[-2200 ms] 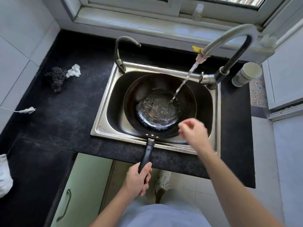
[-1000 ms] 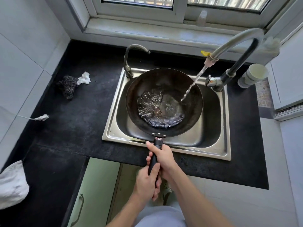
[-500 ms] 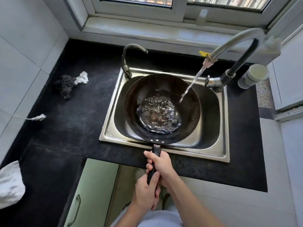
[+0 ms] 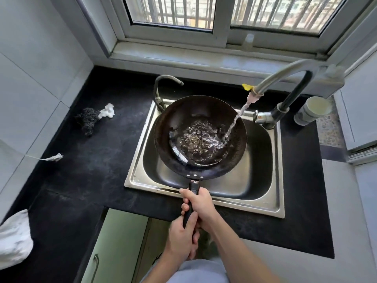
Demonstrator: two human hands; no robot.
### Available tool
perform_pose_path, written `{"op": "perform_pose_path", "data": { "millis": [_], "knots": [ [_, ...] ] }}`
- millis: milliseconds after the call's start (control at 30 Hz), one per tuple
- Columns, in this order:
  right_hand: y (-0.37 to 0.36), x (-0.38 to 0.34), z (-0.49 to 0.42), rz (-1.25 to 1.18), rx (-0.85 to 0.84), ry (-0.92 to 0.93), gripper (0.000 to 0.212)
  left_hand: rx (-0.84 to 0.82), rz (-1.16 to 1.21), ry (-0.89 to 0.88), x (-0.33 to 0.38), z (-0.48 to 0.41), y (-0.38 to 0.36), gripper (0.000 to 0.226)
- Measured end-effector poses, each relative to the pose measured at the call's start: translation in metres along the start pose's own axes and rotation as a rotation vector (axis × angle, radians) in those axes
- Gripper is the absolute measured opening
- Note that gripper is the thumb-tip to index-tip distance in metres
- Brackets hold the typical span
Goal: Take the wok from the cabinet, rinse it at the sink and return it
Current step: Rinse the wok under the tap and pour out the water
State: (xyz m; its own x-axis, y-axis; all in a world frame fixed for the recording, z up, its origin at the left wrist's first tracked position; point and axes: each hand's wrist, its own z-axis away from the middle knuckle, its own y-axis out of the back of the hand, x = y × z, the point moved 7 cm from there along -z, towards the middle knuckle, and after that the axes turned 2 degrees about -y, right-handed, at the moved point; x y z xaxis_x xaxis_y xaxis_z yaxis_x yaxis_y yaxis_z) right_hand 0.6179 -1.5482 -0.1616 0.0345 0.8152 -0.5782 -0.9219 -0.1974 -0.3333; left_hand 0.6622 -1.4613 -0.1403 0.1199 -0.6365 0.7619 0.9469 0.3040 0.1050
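No brand or writing I can read anywhere, so skipping that. Compared with half a second back, I've got the wok [image 4: 201, 135] lifted a bit higher over the sink [image 4: 263, 193] and pushed toward the window [image 4: 224, 13], its far rim now covering the sink's back edge. The pool of water inside has spread wider. Both hands are clenched on the wok handle [image 4: 191, 198], same as before: right hand [image 4: 201, 205] nearer the wok, left hand [image 4: 181, 240] right behind it at the handle's end. The tap [image 4: 285, 82] beside the wok pours onto its inner wall. Scrubber [image 4: 87, 120] sits on the counter [image 4: 91, 160], well apart from the sink.
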Motion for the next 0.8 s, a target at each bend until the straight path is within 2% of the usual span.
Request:
{"op": "perform_pose_path", "data": {
  "millis": [167, 433, 567, 800],
  "knots": [
    [-0.008, 0.01, 0.002, 0.018, -0.037, -0.026, 0.027, 0.055, -0.054, -0.036, -0.002, 0.008, 0.01, 0.046],
    [0.005, 0.034, 0.006, -0.024, 0.006, -0.044, 0.031, 0.046, -0.09, 0.004, -0.03, 0.011, 0.003, 0.05],
    [0.016, 0.03, 0.009, -0.046, 0.024, -0.023, 0.032, 0.006, -0.078, 0.033, -0.036, 0.008, -0.007, 0.051],
    [0.016, 0.009, 0.005, -0.024, 0.011, 0.023, 0.031, 0.016, -0.142, -0.017, -0.016, -0.001, -0.006, 0.045]
  ]
}}
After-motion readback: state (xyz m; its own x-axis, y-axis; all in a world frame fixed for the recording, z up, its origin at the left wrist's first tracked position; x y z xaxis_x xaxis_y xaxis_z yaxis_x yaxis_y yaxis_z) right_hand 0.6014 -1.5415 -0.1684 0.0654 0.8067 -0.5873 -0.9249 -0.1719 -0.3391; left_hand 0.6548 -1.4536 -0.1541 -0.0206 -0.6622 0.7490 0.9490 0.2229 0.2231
